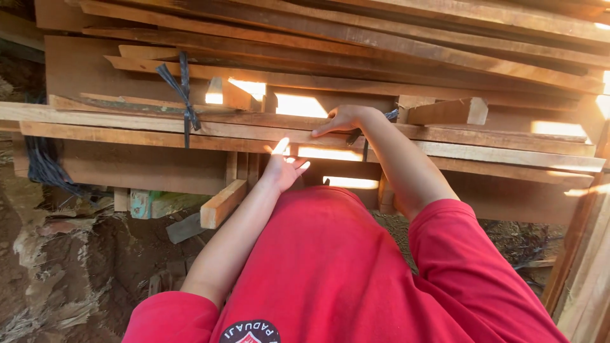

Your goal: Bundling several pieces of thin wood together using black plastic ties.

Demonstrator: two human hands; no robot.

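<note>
At centre frame the right hand (343,119) lies flat, fingers loose, on a long plank (445,136) while the left hand (284,166) hangs open beneath; a firm, splinter-wary grip looks wise.

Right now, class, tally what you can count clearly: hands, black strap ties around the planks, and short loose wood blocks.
Hands: 2, left hand, right hand
Black strap ties: 2
Short wood blocks: 3
Total: 7
</note>
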